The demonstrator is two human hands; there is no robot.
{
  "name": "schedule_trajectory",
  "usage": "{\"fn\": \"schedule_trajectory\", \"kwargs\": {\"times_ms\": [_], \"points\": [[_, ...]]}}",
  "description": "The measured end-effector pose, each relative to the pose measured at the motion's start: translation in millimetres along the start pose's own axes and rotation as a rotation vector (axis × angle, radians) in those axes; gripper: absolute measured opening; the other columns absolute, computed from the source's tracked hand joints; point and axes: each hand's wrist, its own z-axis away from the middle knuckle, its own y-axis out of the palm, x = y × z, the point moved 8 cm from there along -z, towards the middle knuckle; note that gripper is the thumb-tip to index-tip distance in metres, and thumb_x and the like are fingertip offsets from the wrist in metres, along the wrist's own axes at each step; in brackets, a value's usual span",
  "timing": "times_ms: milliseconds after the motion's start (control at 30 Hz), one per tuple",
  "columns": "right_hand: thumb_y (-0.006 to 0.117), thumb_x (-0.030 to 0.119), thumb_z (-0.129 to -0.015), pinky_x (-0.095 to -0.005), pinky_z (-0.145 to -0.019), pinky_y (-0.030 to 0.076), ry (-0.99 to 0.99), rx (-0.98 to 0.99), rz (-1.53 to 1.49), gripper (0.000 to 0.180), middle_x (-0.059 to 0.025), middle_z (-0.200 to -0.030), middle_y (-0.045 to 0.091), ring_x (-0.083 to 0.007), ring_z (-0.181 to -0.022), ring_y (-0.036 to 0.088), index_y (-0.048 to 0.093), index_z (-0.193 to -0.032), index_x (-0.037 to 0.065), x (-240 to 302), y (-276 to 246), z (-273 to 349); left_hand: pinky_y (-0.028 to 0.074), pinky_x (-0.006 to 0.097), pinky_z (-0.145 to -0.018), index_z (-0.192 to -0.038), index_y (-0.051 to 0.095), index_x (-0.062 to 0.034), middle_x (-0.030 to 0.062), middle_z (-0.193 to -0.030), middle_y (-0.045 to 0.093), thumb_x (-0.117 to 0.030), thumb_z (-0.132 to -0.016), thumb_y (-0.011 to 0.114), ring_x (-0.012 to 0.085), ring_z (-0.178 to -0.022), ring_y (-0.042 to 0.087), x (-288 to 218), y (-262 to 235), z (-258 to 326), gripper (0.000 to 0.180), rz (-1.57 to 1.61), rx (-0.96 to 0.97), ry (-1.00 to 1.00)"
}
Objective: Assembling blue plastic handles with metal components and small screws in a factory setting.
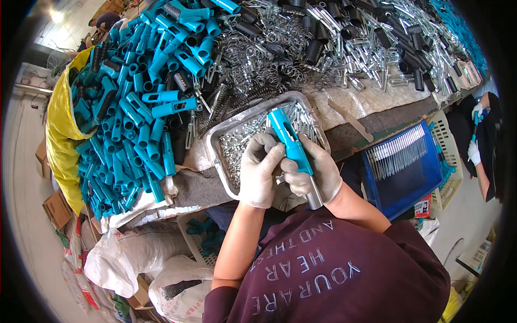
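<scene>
Head view: holding a teal tubular part in front of a maroon shirt, over the near right side of a metal tray. Gripping its lower half in the gloved right hand, closed snugly round the teal surface. Resting the gloved left hand against its left side, bent at the fingers, close to the slotted opening; cannot tell whether also pinching a small piece there. Tilting the part to the left at its upper end, and pointing a grey metal tube from its lower end back toward the shirt.

Visible inside the tray: loose small silver parts. Heaped to the left on the table: teal bodies, some of them inside a yellow sack. Beyond the tray: tangled springs, black sleeves and silver pins. Lying near the front edge, right of the tray: a flat strip. Lower right: a blue bin with thin metal rods in a row, just beside a cream crate. Far right: a co-worker's gloved hand. Lower left: white sacks.
</scene>
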Motion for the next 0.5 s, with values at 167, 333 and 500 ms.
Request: {"fn": "schedule_trajectory", "kwargs": {"times_ms": [167, 333, 500], "points": [[0.034, 0.049, -0.105, -0.0241, -0.042, 0.038, -0.076, 0.078, 0.164, 0.048, -0.0055, -0.075, 0.063, -0.0115, -0.047, 0.047, 0.061, -0.112, 0.010, 11.0, 18.3, 5.8, 0.046, 0.025, -0.070, -0.090, 0.052, -0.0071, 0.0007, -0.090, 0.056, -0.008, -0.089, 0.068, 0.0096, -0.078, 0.053, -1.2, 1.5, -5.9, 0.016, -0.136, -0.023, 0.027], [0.048, 0.045, -0.100, -0.0253, -0.064, 0.048, -0.537, -0.394, 0.524, 0.045, -0.0041, -0.083, 0.064, -0.0107, -0.068, 0.059, 0.060, -0.113, 0.004, 70.9, -3.1, 27.5, 0.050, 0.041, -0.065, -0.096, 0.057, -0.0013, 0.0145, -0.071, 0.061, -0.031, -0.097, 0.056, 0.0320, -0.062, 0.062, -12.4, 39.1, -1.2, 0.030, -1.257, 0.145, 0.172], [0.054, 0.038, -0.099, -0.0289, -0.077, 0.050, -0.758, -0.279, 0.620, 0.039, -0.0080, -0.095, 0.063, -0.0153, -0.084, 0.061, 0.057, -0.114, 0.002, 102.8, 10.0, 49.4, 0.048, 0.044, -0.062, -0.094, 0.055, -0.0033, 0.0139, -0.063, 0.055, -0.049, -0.101, 0.038, 0.0331, -0.061, 0.059, 59.0, 73.7, 4.4, 0.049, -0.639, 0.478, -0.239]]}}
